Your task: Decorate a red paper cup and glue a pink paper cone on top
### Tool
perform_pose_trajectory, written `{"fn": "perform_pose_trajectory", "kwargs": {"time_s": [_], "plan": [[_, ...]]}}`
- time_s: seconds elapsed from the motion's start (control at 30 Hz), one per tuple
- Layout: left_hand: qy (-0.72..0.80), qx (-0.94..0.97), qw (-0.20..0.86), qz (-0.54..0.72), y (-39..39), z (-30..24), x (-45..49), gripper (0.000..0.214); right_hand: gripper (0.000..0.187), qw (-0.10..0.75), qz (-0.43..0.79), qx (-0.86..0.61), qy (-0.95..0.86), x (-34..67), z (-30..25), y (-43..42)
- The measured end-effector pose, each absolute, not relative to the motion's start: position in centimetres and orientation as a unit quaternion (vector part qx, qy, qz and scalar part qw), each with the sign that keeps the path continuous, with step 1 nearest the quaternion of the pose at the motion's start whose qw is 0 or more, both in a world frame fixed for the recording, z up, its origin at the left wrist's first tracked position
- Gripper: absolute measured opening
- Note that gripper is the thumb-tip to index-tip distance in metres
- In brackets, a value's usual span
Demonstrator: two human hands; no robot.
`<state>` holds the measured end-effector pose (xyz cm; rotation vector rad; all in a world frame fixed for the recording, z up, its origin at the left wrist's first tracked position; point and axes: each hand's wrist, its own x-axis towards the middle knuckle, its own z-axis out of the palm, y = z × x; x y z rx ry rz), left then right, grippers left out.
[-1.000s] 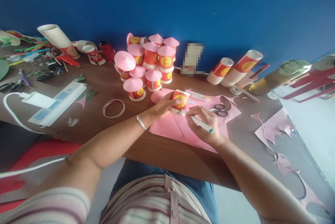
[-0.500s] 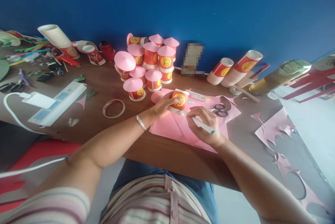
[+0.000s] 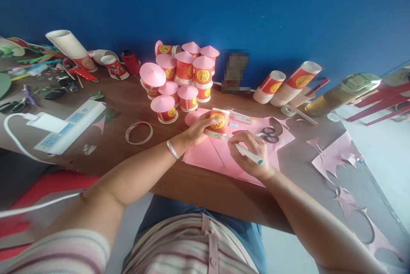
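My left hand [image 3: 201, 129] is closed around a red paper cup [image 3: 221, 117] with a yellow emblem and a white band along its lower edge. In my right hand [image 3: 251, 152] is a white marker pen [image 3: 248, 154] with a green end, its tip at the cup's white band, where a dark line shows. Beneath both hands lie sheets of pink paper [image 3: 205, 158]. Black-handled scissors [image 3: 270, 134] and a glue stick [image 3: 244, 118] rest on the paper to the right of the cup.
Several red cups with pink cone tops [image 3: 162, 104] stand behind my left hand. A tape roll [image 3: 139, 133] and a power strip [image 3: 70, 126] lie left. Stacked cups [image 3: 296, 83] and a gold bottle [image 3: 342, 92] stand right, with pink paper scraps [image 3: 336, 154] nearby.
The cup in my left hand has tilted or shifted very slightly to the left. The marker in my right hand stays at the white band.
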<state>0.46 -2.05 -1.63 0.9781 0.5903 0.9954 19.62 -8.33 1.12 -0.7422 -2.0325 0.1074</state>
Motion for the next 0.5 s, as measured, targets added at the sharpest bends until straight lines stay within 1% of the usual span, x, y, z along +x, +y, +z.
{"fn": "perform_pose_trajectory", "kwargs": {"time_s": [0.5], "plan": [[0.271,0.444,0.729,0.446,-2.04,-1.46,0.52,0.036,0.016,0.483,0.035,-0.295,-0.823,19.54,1.04,-8.29]]}}
